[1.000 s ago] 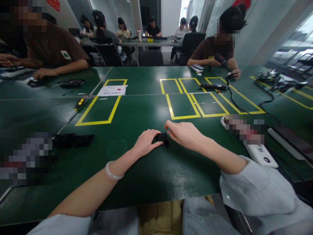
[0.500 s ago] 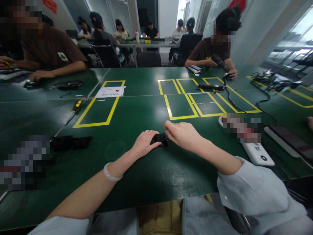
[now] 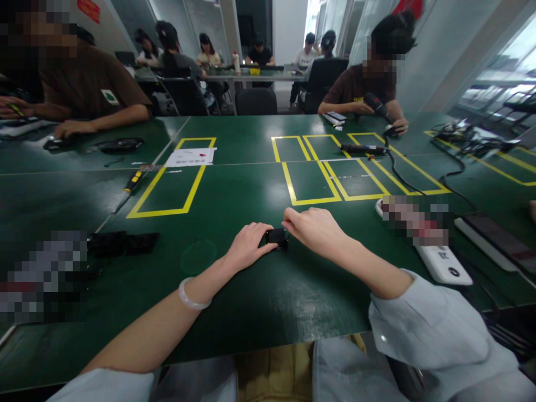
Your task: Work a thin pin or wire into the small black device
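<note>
A small black box-shaped piece (image 3: 277,236) rests on the green table (image 3: 268,301) in front of me. My left hand (image 3: 251,243) grips it from the left, thumb along the near side and fingers over the far side. My right hand (image 3: 312,228) is at the piece's right edge, its thumb and index finger pinched together. Whatever is between those fingertips is too small or hidden to name. A pale bangle (image 3: 193,295) circles my left wrist.
Left lie black flat parts (image 3: 125,243) and a yellow-black screwdriver (image 3: 133,182). A paper sheet (image 3: 191,157) lies across yellow tape. To the right are a white device (image 3: 444,264), a phone (image 3: 492,234) and tangled cables (image 3: 473,138). Across the table, a co-worker (image 3: 368,89) holds a black tool (image 3: 376,105).
Almost nothing differs. The whole view has shifted very slightly; both hands keep their places at the black piece.
</note>
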`<state>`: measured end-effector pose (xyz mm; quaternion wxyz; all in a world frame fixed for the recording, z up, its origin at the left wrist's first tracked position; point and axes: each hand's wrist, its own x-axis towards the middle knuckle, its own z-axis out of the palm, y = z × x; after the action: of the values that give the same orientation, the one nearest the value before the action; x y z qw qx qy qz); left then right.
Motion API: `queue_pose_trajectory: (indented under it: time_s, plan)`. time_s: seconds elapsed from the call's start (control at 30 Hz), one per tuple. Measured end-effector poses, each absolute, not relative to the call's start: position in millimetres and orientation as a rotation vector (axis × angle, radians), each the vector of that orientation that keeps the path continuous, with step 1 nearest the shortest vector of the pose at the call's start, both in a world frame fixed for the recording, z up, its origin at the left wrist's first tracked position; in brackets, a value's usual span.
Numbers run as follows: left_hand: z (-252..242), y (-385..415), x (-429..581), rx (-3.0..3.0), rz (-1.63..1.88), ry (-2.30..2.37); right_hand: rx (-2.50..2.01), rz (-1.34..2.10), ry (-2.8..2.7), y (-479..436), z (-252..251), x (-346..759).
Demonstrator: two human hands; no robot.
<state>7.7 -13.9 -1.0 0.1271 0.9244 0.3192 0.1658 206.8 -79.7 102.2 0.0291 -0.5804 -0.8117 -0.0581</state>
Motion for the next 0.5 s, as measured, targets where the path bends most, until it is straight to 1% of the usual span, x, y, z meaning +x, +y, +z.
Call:
queue_pose_trajectory:
  time_s: [0.17,0.5]
  plan:
    - [-1.4,-13.2,8.1,2.695,0.492,0.933,-1.731,-0.089,-2.477,-80.5,103.0,206.2]
    - [-1.3,-13.8,7.2,2.700,0.500,0.925,-1.761,-0.087,-2.479,-79.0,103.6,206.8]
